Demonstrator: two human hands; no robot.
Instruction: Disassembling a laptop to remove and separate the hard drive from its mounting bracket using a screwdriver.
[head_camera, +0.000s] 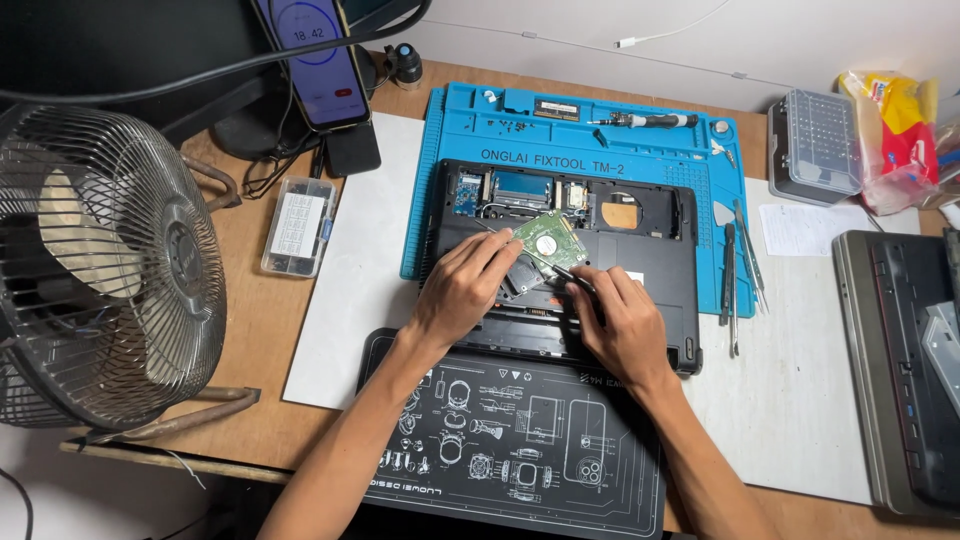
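Observation:
An opened black laptop (655, 255) lies upside down on a blue repair mat (455, 130), its insides showing. A hard drive (548, 240) with a green circuit board is tilted up out of its bay. My left hand (462, 285) grips the drive's lower left edge with its fingers. My right hand (618, 325) rests on the laptop just right of the drive and holds a thin dark tool (570, 275) whose tip points under the drive.
A metal fan (100, 270) stands at left, with a phone (315, 60) on a stand behind it. A clear parts box (297, 225), screwdriver (645, 121), pry tools (735, 265), bit case (815, 145), black mat (520, 440) and second laptop (905, 360) surround the work.

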